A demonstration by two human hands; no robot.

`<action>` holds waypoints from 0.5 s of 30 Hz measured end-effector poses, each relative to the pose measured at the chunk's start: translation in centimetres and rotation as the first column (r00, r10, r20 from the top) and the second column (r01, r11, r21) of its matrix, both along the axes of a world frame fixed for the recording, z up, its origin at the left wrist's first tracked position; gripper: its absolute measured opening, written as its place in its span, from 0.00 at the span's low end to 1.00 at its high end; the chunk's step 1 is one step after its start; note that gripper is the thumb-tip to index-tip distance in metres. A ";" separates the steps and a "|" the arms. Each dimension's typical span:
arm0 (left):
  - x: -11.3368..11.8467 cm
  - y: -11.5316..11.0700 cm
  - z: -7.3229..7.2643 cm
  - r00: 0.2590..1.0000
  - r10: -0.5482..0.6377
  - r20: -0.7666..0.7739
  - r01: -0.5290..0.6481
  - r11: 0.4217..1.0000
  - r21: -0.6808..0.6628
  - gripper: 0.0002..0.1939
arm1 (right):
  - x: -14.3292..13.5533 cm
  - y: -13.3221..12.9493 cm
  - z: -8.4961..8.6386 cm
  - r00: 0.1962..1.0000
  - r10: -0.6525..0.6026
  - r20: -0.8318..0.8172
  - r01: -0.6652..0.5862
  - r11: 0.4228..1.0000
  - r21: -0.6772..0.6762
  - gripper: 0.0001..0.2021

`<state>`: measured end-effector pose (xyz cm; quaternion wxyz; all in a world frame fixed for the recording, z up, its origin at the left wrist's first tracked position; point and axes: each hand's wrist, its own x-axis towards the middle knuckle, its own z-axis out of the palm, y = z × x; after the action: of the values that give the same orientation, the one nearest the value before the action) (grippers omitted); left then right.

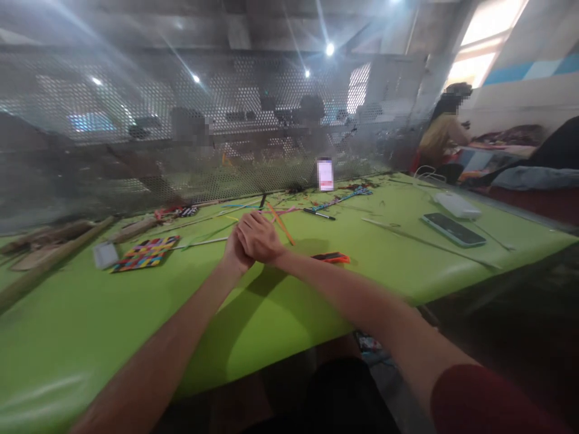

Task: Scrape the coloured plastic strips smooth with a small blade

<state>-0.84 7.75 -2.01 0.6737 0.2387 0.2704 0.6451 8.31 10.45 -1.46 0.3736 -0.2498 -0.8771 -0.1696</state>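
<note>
My left hand and my right hand are clasped together above the green table. The right hand's fingers lie over the left hand, and both are closed. Whatever may be between the palms is hidden. Thin coloured strips lie just beyond the hands, among them an orange strip. An orange and black tool rests under and beyond my right forearm. Left of the hands is a multicoloured woven piece, beside a small whitish block.
A black pen lies near the perforated screen. At the right are a phone, a white box and a long thin stick. Wooden poles lie left. A person is at the back right.
</note>
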 end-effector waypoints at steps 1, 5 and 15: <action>0.0 -0.1 0.2 1.000 0.013 0.008 -0.013 1.000 -0.010 0.13 | 0.1 0.1 0.1 1.000 -0.011 -0.012 0.011 1.000 -0.003 0.16; -0.2 -0.8 1.2 0.996 0.074 0.051 -0.071 0.996 -0.058 0.17 | 0.9 0.4 0.5 0.998 -0.030 -0.059 0.030 1.000 -0.009 0.14; 0.3 -2.7 3.2 0.997 -0.057 0.050 0.059 0.998 -0.022 0.25 | 0.3 -0.5 0.7 0.983 0.094 -0.160 -0.094 0.996 0.006 0.15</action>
<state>-0.59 5.02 1.17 0.7014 0.2223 0.2543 0.6277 8.56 9.99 -0.71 0.4504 -0.2212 -0.8551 -0.1304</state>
